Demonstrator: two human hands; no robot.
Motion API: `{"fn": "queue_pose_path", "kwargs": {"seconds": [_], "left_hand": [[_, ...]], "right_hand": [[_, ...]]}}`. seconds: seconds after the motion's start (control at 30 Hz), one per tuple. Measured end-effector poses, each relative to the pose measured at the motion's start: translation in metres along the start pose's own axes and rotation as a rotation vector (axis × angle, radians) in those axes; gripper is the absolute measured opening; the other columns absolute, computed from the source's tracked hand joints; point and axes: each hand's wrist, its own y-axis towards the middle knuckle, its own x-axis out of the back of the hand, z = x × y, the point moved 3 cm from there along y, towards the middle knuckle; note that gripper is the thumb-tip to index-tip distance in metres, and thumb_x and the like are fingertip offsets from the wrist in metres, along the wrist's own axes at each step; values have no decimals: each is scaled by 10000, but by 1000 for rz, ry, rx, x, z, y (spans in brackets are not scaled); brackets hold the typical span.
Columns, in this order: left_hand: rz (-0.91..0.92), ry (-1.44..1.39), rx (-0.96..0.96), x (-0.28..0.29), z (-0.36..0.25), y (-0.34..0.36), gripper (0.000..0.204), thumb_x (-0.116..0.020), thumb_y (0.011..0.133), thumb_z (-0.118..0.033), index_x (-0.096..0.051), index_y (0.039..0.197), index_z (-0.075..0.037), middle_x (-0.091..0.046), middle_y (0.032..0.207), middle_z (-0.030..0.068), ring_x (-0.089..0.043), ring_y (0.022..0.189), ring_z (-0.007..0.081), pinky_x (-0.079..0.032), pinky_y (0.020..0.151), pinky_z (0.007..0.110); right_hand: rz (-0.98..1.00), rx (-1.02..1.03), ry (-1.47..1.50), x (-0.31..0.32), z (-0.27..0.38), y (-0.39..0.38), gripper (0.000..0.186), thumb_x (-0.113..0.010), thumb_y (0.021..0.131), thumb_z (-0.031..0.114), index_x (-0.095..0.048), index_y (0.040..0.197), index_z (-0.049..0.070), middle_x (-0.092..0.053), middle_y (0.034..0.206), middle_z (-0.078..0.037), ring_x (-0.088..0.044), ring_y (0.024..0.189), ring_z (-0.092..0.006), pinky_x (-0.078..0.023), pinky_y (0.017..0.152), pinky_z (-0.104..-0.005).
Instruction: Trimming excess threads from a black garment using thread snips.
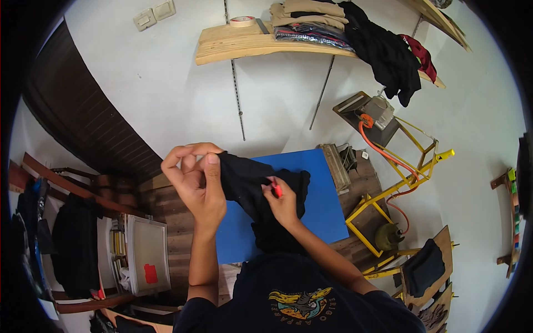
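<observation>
A black piece of cloth (pixel 244 177), which looks like a garment, hangs over the blue tabletop (pixel 325 205) in front of me. My left hand (pixel 197 180) is raised at its upper left corner, with thumb and fingers closed on the cloth's edge. Lower and to the right, my right hand (pixel 284 206) rests against the cloth, its fingers closed around a small bright red object (pixel 277 190). Only part of that red object shows, so its kind cannot be made out. The cloth's lower folds bunch up close to my body.
Above the table, a wooden shelf (pixel 222 47) carries folded clothes (pixel 311 14) and a tape roll (pixel 242 21). To the right stand a yellow metal frame (pixel 363 208) with an orange hose (pixel 383 149) and a small gas cylinder (pixel 388 237). A white-framed screen (pixel 149 255) leans at left.
</observation>
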Motion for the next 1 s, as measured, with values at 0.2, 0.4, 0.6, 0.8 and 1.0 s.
{"fn": "queue_pose_path", "kwargs": {"seconds": [0.2,0.4,0.6,0.8,1.0], "left_hand": [[-23,80,-55,-3,3,-14,299,-506,947,16,-330,1176,-64,-590,964,125,-497,816,91,-400,695,203],[-122,226,-25,24,-6,-19,298,-513,932,34,-322,1140,-62,-590,962,150,-549,862,144,-431,753,242],[-349,414,-131,58,-11,-13,274,-484,965,-17,-313,1180,-24,-550,1070,166,-551,929,145,-441,841,249],[-423,467,13,91,4,-27,324,-513,973,-57,-307,1219,-12,-559,1032,110,-515,905,86,-413,821,212],[-433,107,349,88,21,-45,366,-558,950,-47,-330,1234,-11,-558,901,29,-479,851,67,-359,840,197]], "right_hand": [[533,-84,-88,-35,-14,-18,183,-585,783,-47,-622,955,5,-598,845,-107,-598,828,-223,-473,762,-336],[673,-518,299,-25,-10,-35,99,-586,807,-22,-598,885,38,-552,679,-12,-546,565,-105,-425,488,-263],[-9,-575,658,6,-1,-21,166,-546,863,212,-524,941,68,-471,577,-4,-442,355,-121,-315,332,-240],[175,-479,517,73,27,-23,102,-535,861,159,-501,879,65,-511,676,-8,-472,394,-119,-328,363,-226],[339,-207,67,94,49,-37,163,-705,841,131,-620,899,5,-512,699,19,-489,533,-68,-357,462,-206]]}}
